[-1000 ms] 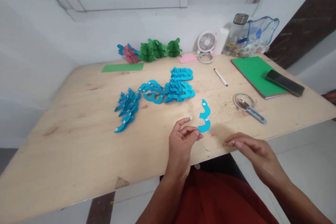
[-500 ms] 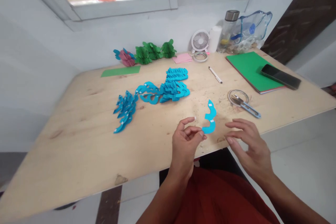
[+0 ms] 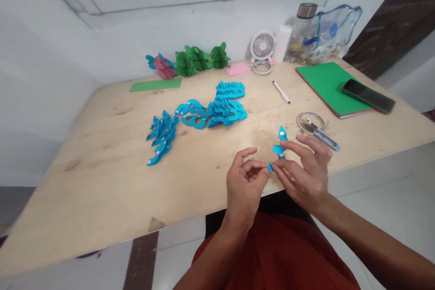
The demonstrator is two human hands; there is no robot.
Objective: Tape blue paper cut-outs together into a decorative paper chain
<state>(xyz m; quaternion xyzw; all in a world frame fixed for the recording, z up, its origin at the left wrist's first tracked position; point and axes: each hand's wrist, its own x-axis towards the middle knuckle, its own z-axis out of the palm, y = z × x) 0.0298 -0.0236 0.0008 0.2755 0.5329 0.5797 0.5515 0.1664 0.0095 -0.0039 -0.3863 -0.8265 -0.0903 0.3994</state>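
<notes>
Between my hands, above the near table edge, is a wavy blue paper cutout [image 3: 278, 149] with small white patches on it. My left hand [image 3: 246, 179] pinches its lower end between thumb and forefinger. The thumb and fingers of my right hand [image 3: 304, 170] close on the same end from the right and cover part of the strip. To the left on the table lie blue paper cutouts with white patches [image 3: 163, 138], fanned out. Beside them are loose blue cutouts [image 3: 193, 113] and a thick bunch of blue paper pieces [image 3: 227, 108].
Thread snips [image 3: 322, 136] lie over a tape roll [image 3: 311, 120] at right. Behind are a pen [image 3: 281, 92], green paper [image 3: 322, 84], and a phone [image 3: 369, 95]. Along the wall stand green paper shapes [image 3: 199, 59], a small fan [image 3: 263, 45] and a bottle [image 3: 301, 31].
My right hand has moved left from apart and now grips the blue cutout's lower end with my left hand. The cutout has shifted slightly right; the camera view has tilted a little.
</notes>
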